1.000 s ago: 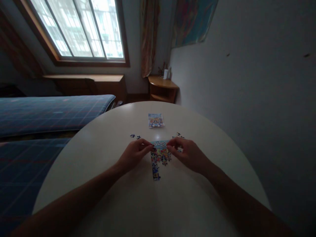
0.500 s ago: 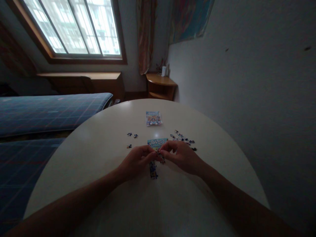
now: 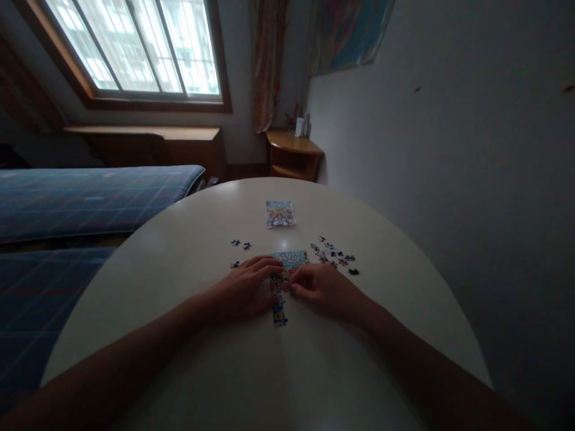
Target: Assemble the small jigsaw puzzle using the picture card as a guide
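A partly joined jigsaw puzzle (image 3: 278, 311) lies on the table in front of me, its light-blue lettered top strip showing beyond my fingers. My left hand (image 3: 242, 288) rests flat along its left side, fingers stretched out over the joined pieces. At the puzzle's right edge, my right hand (image 3: 326, 291) pinches a small puzzle piece (image 3: 291, 290) between thumb and forefinger, low against the joined part. The piece is mostly covered by the fingertips. Both hands hide parts of the picture.
Several loose puzzle pieces (image 3: 333, 254) are scattered to the right, and a few more (image 3: 247, 245) lie to the left. A printed packet (image 3: 280, 214) sits farther back on the round white table (image 3: 215, 209). A plaid-covered bed (image 3: 99, 197) stands left; a wall (image 3: 449, 179) rises right.
My hands, which were together over the puzzle handling a piece, have moved apart. The left has flattened onto the puzzle; the right has lowered to its right edge.
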{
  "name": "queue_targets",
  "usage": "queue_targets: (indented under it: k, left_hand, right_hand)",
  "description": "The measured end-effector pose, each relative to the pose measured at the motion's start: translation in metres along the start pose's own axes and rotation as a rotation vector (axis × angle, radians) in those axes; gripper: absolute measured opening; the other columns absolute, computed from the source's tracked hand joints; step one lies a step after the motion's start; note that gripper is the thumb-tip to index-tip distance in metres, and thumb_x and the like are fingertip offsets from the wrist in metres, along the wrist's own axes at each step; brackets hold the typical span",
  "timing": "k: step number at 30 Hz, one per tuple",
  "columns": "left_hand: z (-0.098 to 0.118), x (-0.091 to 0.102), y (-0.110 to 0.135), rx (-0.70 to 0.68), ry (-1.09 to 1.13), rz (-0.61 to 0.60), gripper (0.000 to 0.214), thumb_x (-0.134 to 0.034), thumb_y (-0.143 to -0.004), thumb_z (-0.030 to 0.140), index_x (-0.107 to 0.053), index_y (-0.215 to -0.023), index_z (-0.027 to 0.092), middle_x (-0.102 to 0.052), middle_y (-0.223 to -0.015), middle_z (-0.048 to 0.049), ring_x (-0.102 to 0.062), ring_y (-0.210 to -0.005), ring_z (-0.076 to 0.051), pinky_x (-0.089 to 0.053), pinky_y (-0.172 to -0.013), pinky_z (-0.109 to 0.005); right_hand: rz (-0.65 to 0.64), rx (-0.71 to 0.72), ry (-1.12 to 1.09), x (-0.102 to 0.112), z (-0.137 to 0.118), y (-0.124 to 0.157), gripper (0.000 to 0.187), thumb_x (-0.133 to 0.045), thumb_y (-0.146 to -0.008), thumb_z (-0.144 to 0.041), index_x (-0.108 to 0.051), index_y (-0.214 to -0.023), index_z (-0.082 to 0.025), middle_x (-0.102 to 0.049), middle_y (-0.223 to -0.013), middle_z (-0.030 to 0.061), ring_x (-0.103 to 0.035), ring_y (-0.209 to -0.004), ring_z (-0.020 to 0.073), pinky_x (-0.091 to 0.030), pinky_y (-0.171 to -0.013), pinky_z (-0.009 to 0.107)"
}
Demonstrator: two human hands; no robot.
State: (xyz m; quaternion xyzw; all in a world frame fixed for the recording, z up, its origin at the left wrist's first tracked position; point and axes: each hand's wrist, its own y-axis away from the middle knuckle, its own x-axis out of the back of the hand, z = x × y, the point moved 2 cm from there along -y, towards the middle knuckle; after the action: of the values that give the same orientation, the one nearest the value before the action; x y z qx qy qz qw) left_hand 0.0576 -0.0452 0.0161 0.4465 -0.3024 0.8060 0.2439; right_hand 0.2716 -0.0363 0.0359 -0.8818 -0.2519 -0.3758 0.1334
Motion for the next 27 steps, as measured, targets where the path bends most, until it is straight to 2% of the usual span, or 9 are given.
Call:
queue_targets:
  k: [10, 19, 27]
  left_hand:
    - [0.0011, 0.0026, -0.0015, 0.027, 0.003, -0.054, 0.046, -0.066, -0.085, 0.03, -0.054, -0.13, 0.026, -0.052, -0.143, -0.0074, -0.045, -0.134, -0.027, -0.041, -0.111, -0.047]
    - [0.0013, 0.003, -0.0014, -0.001, 0.019, -0.053, 0.047, -0.066, -0.086, 0.029, -0.053, -0.131, 0.024, -0.053, -0.141, -0.0088, -0.045, -0.135, -0.028, -0.04, -0.112, -0.047]
    - [-0.0001, 0.0027, -0.0014, -0.013, 0.012, -0.056, 0.045, -0.064, -0.089, 0.033, -0.053, -0.132, 0.023, -0.053, -0.142, -0.0101, -0.045, -0.135, -0.027, -0.039, -0.112, -0.047]
  right_hand:
    - [0.041, 0.052, 0.095, -0.0061, -0.003, -0.0024, 0.009, -0.066, -0.079, -0.019, -0.074, -0.081, -0.019, -0.065, -0.071, -0.0006, -0.056, -0.063, 0.0115, -0.039, -0.062, 0.023]
    - [0.002, 0.209, 0.15, 0.0006, -0.0055, -0.0013, 0.018, -0.066, -0.084, -0.02, -0.08, -0.094, -0.027, -0.073, -0.087, 0.0021, -0.063, -0.069, 0.012, -0.046, -0.068, 0.025]
    - [-0.07, 0.294, 0.29, 0.0023, -0.0098, -0.0003, 0.017, -0.064, -0.089, -0.023, -0.079, -0.095, -0.028, -0.074, -0.091, 0.0025, -0.066, -0.074, 0.0133, -0.044, -0.075, 0.028]
